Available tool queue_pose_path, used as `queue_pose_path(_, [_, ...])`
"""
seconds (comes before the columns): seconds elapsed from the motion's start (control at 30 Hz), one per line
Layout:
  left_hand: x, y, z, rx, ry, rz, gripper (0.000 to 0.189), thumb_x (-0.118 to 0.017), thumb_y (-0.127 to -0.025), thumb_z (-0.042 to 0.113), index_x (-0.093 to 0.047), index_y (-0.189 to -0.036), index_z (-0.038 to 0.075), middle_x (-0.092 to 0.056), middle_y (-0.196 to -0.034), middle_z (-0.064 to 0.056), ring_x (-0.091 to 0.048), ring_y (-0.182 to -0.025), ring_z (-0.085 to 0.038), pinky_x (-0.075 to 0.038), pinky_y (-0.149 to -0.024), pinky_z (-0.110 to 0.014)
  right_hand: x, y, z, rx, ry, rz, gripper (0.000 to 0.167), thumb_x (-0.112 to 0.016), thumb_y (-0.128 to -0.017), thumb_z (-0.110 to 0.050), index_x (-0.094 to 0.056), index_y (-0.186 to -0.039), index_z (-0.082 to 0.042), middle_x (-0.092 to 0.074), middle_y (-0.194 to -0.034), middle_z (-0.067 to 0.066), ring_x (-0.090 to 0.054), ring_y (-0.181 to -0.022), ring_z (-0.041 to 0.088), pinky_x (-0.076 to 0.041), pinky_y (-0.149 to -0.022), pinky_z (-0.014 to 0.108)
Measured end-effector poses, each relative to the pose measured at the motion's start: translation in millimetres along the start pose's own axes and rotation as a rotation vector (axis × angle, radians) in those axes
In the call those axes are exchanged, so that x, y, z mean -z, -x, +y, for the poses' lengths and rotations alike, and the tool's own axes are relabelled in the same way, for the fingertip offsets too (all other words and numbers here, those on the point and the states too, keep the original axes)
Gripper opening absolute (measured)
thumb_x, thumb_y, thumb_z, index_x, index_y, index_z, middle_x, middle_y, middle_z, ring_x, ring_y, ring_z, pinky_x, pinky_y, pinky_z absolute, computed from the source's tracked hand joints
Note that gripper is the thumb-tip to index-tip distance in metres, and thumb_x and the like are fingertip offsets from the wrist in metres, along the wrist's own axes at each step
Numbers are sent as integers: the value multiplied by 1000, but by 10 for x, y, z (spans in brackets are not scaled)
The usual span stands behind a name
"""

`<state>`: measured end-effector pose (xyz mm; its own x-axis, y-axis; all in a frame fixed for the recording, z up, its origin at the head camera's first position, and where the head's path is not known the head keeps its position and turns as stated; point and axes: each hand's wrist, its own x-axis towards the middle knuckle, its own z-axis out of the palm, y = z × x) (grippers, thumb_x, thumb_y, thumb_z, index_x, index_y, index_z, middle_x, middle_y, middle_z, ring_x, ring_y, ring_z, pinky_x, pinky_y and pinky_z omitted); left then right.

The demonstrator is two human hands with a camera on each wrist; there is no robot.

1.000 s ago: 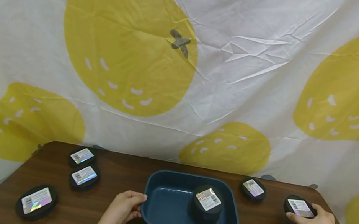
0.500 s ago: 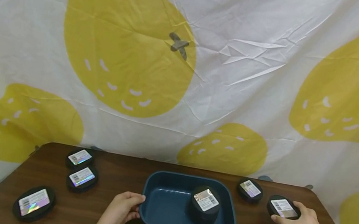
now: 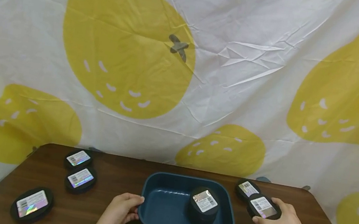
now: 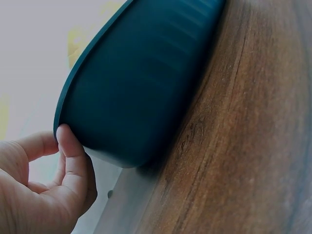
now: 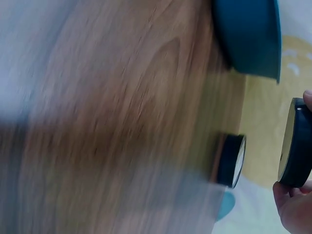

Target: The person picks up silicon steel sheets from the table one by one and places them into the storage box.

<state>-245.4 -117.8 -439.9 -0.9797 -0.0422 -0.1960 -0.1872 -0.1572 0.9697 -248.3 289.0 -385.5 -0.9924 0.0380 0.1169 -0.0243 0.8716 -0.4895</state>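
Note:
A dark blue plastic tub sits at the table's front middle. My left hand pinches its left rim between thumb and fingers, as the left wrist view shows with the tub's outer wall. Inside, toward the right, stands a black round tin with a label, tall enough to look like a stack. My right hand grips another flat black tin by its sides. In the right wrist view this held tin hangs above the table, apart from a similar tin standing on it.
On the left of the brown wooden table lie three labelled black tins, one nearer the front and two close together behind. One more tin stands right of the tub. A lemon-print curtain hangs behind.
My right hand has carried its tin leftward from the table's right side, toward the tub; it now partly overlaps the tin behind it in the head view. The left hand stays on the rim.

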Motion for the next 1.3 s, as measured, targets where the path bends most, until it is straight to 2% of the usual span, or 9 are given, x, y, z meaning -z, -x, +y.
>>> queue_pose_path(0.37, [-11, 20, 26, 6, 2, -2, 22, -60, -84, 9, -55, -95, -9, -51, -70, -4, -49, -61, -11, -47, -55, -21, -80, 15, -294, 44, -39, -16, 90, -79, -68, -43, -40, -133, 5, -41, -123, 33, -51, -93, 33, -43, -70, 37])
queue_pose_path(0.63, [7, 3, 3, -4, 5, 4, 19, -60, -85, 8, -55, -94, -8, -51, -70, -4, -49, -61, -11, -47, -54, -21, -223, 39, -537, 98, -88, 2, 90, -83, -62, -41, -46, -130, 4, -46, -120, 27, -52, -94, 31, -45, -76, 40])
queue_pose_path(0.87, [-6, 8, 1, -1, 0, -7, 19, -60, -85, 9, -56, -94, -7, -53, -72, -4, -51, -61, -11, -48, -55, -21, -326, 0, -694, 138, -111, -9, 90, -84, -61, -39, -46, -130, 5, -42, -128, 31, -50, -107, 40, -44, -85, 52])
queue_pose_path(1.17, [-10, 13, 8, 2, -6, -6, 21, -60, -85, 9, -56, -96, -8, -52, -71, -4, -50, -62, -11, -47, -55, -21, -409, -29, -848, 144, -142, -3, 90, -86, -57, -39, -49, -128, 2, -42, -130, 30, -47, -113, 43, -42, -90, 53])
queue_pose_path(1.3, [-14, 17, 13, 5, -2, -5, 20, -60, -85, 9, -56, -95, -8, -51, -71, -4, -49, -61, -11, -47, -55, -21, -442, -46, -919, 155, -150, -16, 90, -86, -57, -39, -49, -129, 2, -40, -131, 33, -42, -118, 49, -39, -93, 57])
